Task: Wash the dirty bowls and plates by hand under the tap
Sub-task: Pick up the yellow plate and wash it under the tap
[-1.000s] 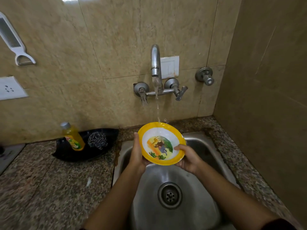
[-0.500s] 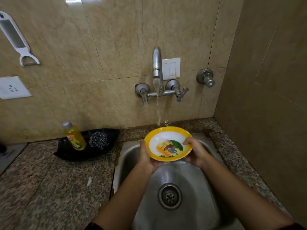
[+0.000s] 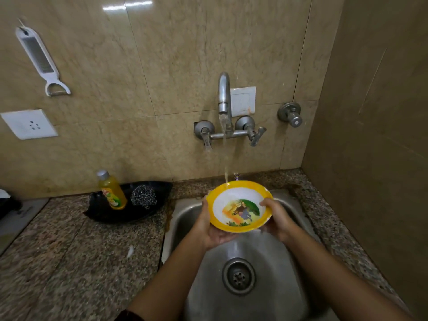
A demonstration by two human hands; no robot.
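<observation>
Light: dim, warm and yellowish, coming from above
Glare: two white streaks on the glossy wall tiles (image 3: pixel 129 5) near the top edge; a soft sheen on the steel sink (image 3: pixel 234 251) below the bowl (image 3: pixel 239 206)
Shadows: soft and dark along the right wall and under the arms
Distortion: wide-angle lens bends tile seams and the counter (image 3: pixel 69 262) outward towards the edges
Sharpness: tap (image 3: pixel 224 96) fairly crisp; the corners and forearms smear; overall grain is slightly soft

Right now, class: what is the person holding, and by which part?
The yellow-rimmed bowl, gripped by its rim: left hand at its left edge and underside, right hand on its right edge.
</observation>
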